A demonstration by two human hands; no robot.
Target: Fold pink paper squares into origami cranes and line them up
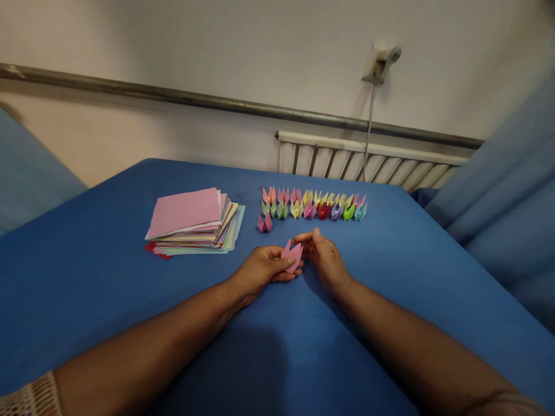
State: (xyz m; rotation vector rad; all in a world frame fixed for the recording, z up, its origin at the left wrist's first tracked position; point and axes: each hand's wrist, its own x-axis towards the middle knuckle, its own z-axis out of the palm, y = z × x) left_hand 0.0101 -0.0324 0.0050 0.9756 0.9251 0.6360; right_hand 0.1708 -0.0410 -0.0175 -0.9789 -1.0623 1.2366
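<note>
A pink folded origami paper piece (292,257) with two upright points is pinched between the thumb and fingers of my left hand (262,270). My right hand (325,260) is close beside its right edge, thumb raised and fingers reaching toward the paper. The thumb and fingers of that hand are apart; some of its fingertips are partly hidden, and I cannot tell whether they touch the paper. Just beyond my hands, a single mauve origami crane (265,222) stands in front of rows of folded cranes (310,209) in many colours.
A thick, uneven stack of coloured paper sheets (186,214), pink on top, lies to the left on the blue table cover (108,277). Behind the table are a wall rail (195,99), a radiator (329,156) and a socket with a cord (379,66). A blue curtain (511,208) hangs at right.
</note>
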